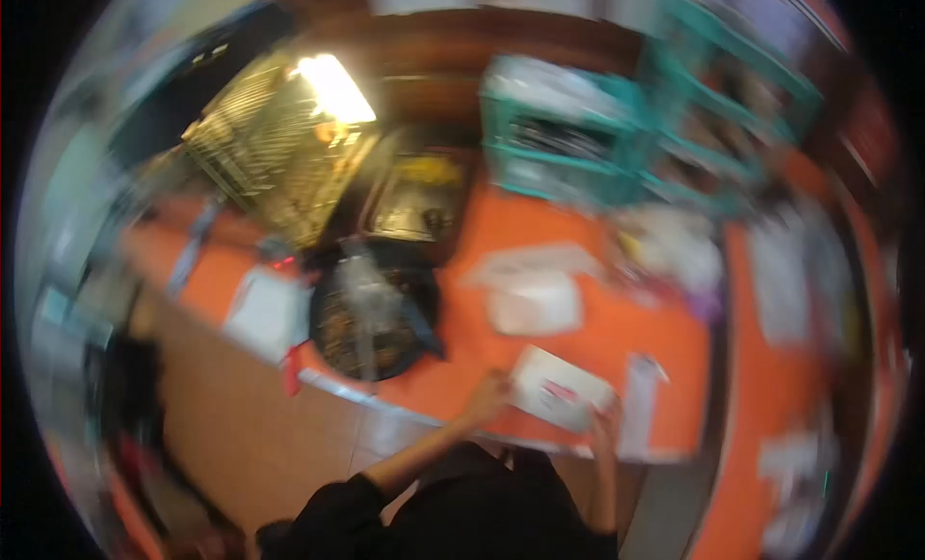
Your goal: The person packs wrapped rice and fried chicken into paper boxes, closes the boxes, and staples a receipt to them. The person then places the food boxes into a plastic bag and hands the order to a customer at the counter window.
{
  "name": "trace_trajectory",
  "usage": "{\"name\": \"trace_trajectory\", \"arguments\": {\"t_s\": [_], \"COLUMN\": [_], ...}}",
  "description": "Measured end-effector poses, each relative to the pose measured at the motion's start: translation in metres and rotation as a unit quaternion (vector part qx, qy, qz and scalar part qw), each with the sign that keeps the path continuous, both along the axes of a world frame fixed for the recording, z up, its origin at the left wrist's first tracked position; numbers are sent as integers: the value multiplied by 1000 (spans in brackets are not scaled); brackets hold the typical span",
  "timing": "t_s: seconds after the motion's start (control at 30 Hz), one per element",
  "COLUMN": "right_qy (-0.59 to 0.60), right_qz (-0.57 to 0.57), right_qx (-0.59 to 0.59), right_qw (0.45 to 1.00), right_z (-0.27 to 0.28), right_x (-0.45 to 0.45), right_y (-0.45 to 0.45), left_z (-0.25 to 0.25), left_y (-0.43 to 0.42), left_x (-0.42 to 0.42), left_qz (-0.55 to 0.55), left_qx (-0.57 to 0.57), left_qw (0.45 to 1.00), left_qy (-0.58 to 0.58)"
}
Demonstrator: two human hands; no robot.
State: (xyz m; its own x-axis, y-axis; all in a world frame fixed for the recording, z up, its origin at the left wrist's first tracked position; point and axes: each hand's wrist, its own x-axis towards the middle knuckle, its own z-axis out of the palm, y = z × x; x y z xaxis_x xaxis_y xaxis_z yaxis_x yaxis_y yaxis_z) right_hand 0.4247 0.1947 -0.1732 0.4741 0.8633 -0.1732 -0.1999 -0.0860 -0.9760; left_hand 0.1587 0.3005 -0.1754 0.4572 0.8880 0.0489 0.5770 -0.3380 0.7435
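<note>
Between my two hands, over the front edge of the orange counter [462, 372], is a flat white rectangular packet with red print [564, 389]; motion blur hides whether it is a box or a bag. My left hand [489, 396] grips its left end with fingers closed. At its lower right corner, my right hand [605, 423] is closed on it too. Just beyond lies a white pile of paper or plastic [535, 302]. A narrow white strip [639, 406] rests to the right of the packet.
A dark round pan of brown pieces [337, 334], partly under clear plastic, stands left. Behind it are a metal tray [409, 208] and a brightly lit display case [279, 146]. Teal crates [568, 175] line the back. Bagged items [670, 247] sit at the right.
</note>
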Motion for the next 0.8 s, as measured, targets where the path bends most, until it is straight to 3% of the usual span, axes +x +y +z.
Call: {"name": "trace_trajectory", "arguments": {"t_s": [0.03, 0.07, 0.13, 0.17, 0.2, 0.23, 0.3, 0.43, 0.67, 0.7, 0.73, 0.77, 0.8], "right_qy": [-23, -26, -102, -168, -291, -300, -287, -278, -226, -273, -243, -78, -110], "right_qz": [58, 42, 106, 85, 132, 126, 128, 142, 111, 138, 130, 137, 174], "right_qx": [-20, 48, 6, 43, -101, -115, -113, -110, -118, -49, -64, -95, -99], "right_qw": [998, 998, 989, 981, 942, 938, 942, 943, 960, 951, 959, 983, 974], "right_z": [27, 18, 37, -24, 39, 46, 39, 35, 27, -3, 27, 15, 30], "right_x": [1, 7, 23, 57, 39, 36, 36, 38, 57, 68, 53, 65, 64], "right_y": [2, 5, 9, 16, 7, 9, 13, 23, 5, 6, 5, 5, 11], "left_z": [16, -20, 5, 6, 28, 28, 14, 8, -1, -13, -5, 0, -2], "left_y": [-1, -5, -8, -11, -22, -22, -26, -32, -42, -43, -45, -45, -45], "left_x": [-4, 8, 23, 34, 37, 36, 53, 56, 55, 52, 53, 49, 41], "left_qz": [-24, 14, 54, 101, 106, 137, 150, 182, 161, 150, 193, 178, 128], "left_qx": [-99, 33, -10, -8, -66, -55, -58, -26, 30, 68, 32, 28, 21], "left_qw": [994, 990, 991, 988, 984, 980, 984, 976, 983, 982, 976, 980, 991], "left_qy": [-24, -136, -122, -120, -128, -131, -75, -119, -82, -88, -96, -78, -40]}}
